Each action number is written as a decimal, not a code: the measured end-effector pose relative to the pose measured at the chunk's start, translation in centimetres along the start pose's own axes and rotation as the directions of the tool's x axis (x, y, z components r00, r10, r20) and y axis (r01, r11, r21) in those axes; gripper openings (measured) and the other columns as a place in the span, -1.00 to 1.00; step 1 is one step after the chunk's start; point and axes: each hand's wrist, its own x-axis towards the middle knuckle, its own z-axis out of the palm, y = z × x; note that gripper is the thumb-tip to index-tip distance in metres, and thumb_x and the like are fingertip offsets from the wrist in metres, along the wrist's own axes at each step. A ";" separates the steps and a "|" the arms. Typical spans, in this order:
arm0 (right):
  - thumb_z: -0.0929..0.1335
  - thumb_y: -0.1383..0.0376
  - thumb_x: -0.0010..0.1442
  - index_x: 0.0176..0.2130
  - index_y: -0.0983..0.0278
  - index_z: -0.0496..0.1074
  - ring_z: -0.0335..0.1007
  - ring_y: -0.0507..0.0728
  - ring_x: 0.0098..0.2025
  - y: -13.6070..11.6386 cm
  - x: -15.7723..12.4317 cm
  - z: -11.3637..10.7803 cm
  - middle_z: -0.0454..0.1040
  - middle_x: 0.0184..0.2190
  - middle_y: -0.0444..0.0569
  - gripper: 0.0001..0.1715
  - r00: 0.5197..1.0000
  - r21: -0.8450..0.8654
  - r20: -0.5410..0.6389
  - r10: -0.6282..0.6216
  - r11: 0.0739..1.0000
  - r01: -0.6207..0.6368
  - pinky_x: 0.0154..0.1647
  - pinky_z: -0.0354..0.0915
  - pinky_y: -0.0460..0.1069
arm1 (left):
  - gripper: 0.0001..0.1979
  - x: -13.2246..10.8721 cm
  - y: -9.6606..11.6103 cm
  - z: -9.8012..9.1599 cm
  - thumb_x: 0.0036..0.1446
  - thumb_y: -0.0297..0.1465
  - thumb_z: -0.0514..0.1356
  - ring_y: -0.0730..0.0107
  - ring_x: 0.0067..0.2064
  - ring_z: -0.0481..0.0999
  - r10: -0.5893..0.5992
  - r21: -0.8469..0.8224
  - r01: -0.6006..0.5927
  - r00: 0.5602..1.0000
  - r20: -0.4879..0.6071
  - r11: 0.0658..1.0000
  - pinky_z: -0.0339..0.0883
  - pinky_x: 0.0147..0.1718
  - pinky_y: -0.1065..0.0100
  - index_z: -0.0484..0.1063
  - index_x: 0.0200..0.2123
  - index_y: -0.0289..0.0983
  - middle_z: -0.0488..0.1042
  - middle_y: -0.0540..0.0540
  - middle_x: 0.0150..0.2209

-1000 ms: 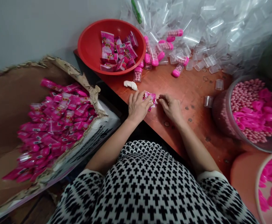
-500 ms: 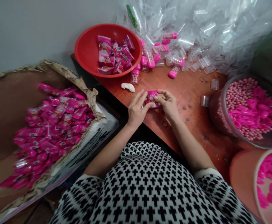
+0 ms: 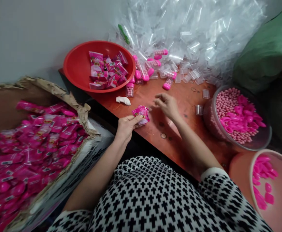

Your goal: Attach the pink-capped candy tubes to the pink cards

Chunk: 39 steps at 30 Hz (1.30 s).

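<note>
My left hand (image 3: 127,128) pinches a flat pink printed wrapper (image 3: 141,113) over the table's front edge. There seem to be two layers of it, slightly fanned. Off to the right, my right hand (image 3: 166,104) hovers above the reddish tabletop (image 3: 152,96), its fingers curled and partly apart with nothing visible in them. A small white crumpled piece (image 3: 123,100) lies just beyond the wrapper. Past it stands a clear tube of pink beads (image 3: 129,89), among several similar pink-capped tubes (image 3: 144,72).
A red bowl (image 3: 70,75) holds pink packets at the back left. An open cardboard box (image 3: 81,154) of filled pink packets is at the left. Clear empty tubes (image 3: 184,42) are heaped behind. At right stand a tub of beads (image 3: 209,112) and a peach bucket (image 3: 239,170) with pink pieces.
My right hand has let go of the wrapper and moved away to the right. The left hand keeps it, now held lower and further left. The camera view has shifted rightward.
</note>
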 end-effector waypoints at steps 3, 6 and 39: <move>0.15 0.41 0.28 0.02 0.29 0.41 0.32 0.27 0.09 1.4 3.9 -3.2 0.45 0.07 0.17 -0.60 0.987 -0.532 -0.027 -0.158 0.838 0.120 0.02 0.25 0.17 | -0.65 -0.2 0.0 0.0 -0.36 -0.30 0.49 0.42 -0.52 0.53 -0.046 -0.058 0.045 0.999 -0.019 0.997 0.46 -0.48 0.42 0.53 -0.54 -0.44 0.54 -0.12 -0.55; 0.14 0.42 0.29 0.08 0.32 0.38 0.11 0.39 0.25 3.0 7.4 -5.6 0.19 0.29 0.22 -0.55 0.962 -0.739 0.174 -0.211 0.618 0.269 0.12 0.13 0.32 | -0.71 -0.4 0.3 0.1 -0.28 -0.38 0.47 0.43 -0.52 0.53 -0.110 -0.131 0.103 0.993 -0.046 0.986 0.45 -0.50 0.45 0.50 -0.52 -0.44 0.54 -0.12 -0.53; 0.28 -0.05 0.22 -0.24 0.19 0.30 0.41 0.03 -0.56 -4.1 -10.7 2.1 0.42 -0.55 -0.19 -0.64 0.975 0.438 0.171 0.140 0.876 -0.202 -0.60 0.30 -0.08 | -0.89 -0.8 0.2 2.9 0.05 -0.41 0.33 0.48 -0.39 0.56 -0.225 -0.548 0.166 0.973 -0.042 0.820 0.46 -0.28 0.41 0.45 -0.40 -0.30 0.54 -0.02 -0.43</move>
